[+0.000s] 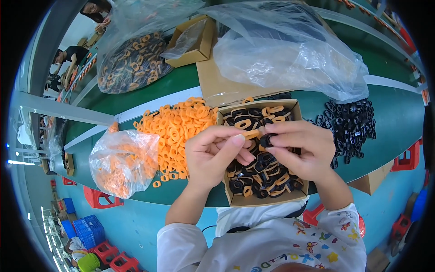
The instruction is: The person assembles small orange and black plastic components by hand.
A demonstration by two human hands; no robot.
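Between thumb and fingers, my left hand [215, 156] pinches an orange ring [251, 134]. My right hand [301, 147] grips a black ring [266, 140] close beside it, almost touching the orange one. Both hands are over an open cardboard box [253, 199], which is filled with black and orange ring pieces [267, 174], many looking joined in pairs. Left of the box spreads a heap of loose orange rings [174, 131]. To the right lies a pile of loose black rings [351, 127].
A clear bag of orange pieces [124, 163] sits at the table's left edge. Behind are a bag of mixed rings [133, 63], a small cardboard box [199, 50] and a big plastic bag [290, 54]. Red stools [102, 198] and blue crates [88, 231] stand on the floor.
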